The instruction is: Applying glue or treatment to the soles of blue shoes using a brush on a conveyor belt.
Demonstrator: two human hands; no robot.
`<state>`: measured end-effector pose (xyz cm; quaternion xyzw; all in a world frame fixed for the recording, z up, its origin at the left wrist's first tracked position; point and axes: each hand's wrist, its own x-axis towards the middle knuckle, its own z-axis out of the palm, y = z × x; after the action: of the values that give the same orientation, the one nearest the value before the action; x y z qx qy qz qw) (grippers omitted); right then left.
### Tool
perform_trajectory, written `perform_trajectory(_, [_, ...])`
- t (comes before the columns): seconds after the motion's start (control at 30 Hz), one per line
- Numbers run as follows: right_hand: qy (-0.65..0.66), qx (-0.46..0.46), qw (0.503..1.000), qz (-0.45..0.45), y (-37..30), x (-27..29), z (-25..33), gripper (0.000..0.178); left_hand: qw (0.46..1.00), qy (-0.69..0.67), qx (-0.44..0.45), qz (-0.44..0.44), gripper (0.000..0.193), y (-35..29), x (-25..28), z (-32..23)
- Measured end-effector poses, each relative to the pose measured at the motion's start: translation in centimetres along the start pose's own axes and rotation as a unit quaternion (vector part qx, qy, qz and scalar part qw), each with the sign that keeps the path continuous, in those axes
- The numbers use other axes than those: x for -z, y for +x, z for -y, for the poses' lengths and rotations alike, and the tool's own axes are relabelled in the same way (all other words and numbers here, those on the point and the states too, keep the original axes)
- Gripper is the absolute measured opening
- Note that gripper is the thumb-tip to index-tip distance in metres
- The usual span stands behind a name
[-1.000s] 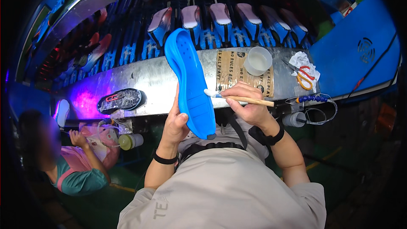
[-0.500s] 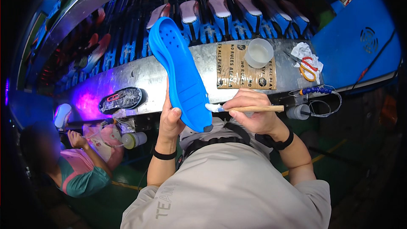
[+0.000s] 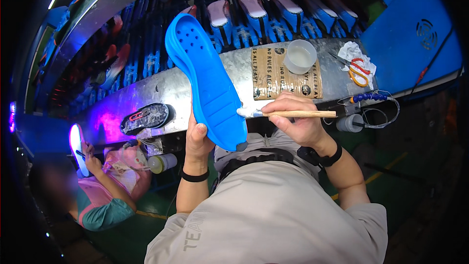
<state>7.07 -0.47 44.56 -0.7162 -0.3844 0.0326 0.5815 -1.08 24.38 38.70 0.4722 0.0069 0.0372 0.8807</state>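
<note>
blue sole (image 3: 217,98) rests in left hand (image 3: 198,139), brush (image 3: 312,114) seemingly touching it.

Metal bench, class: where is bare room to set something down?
Free: the metal bench between the black sole-shaped piece and held blue sole, and left of that piece. Crowded, rightward: cardboard under a cup, scissors with crumpled paper.

The left hand (image 3: 196,139) grips, thumb (image 3: 201,130) showing, left forearm (image 3: 192,195) pointing to 12 o'clock; the right hand (image 3: 298,121) pinches, right forearm (image 3: 344,178) angled toward 11.
</note>
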Motion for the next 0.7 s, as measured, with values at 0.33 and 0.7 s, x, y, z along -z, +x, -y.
perform_trajectory(0.33, [0.065,-0.046,0.968,-0.239,0.2,-1.9,-3.8,0.023,0.859,-0.48,0.079,0.158,0.112,0.4,0.8,-1.3])
perform_trajectory(0.7, [-0.12,0.007,0.983,-0.137,0.5,-2.7,-10.6,0.025,0.804,-0.541,0.104,0.224,0.065,-0.9,2.5,-1.0])
